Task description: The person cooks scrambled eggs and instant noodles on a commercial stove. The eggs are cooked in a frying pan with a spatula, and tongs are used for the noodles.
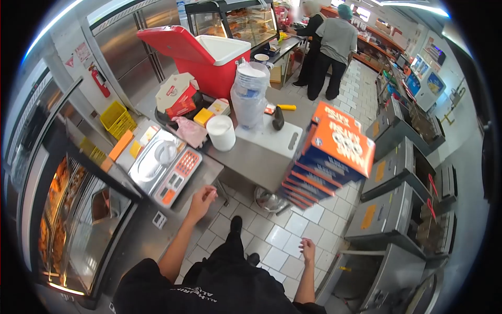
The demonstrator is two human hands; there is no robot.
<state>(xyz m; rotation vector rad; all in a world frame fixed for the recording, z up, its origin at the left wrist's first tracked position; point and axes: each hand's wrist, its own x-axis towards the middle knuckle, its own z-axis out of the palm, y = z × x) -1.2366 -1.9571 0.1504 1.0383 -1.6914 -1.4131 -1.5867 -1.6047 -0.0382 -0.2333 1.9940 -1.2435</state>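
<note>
My left hand [202, 202] hangs just beyond the near corner of the steel counter, close to the digital scale [164, 166]. Its fingers are loosely bent, and I see nothing held in them. Lower right, over the tiled floor, my right hand [308, 249] is held away from my body, its fingers slightly curled and apart, with nothing in it. Beyond that hand, a tall stack of orange and blue printed boxes [337, 149] stands at the right end of the steel table [256, 170]. A white tub [220, 133] and bagged plastic containers [250, 99] are nearby on the table.
A white cutting board [277, 137] lies beside the boxes. Behind is a red cooler [206, 70] with its lid raised. A glass food display [65, 220] is at left, ovens [384, 209] at right. Two people [332, 47] stand at the far counter. A yellow crate [117, 119] sits at left.
</note>
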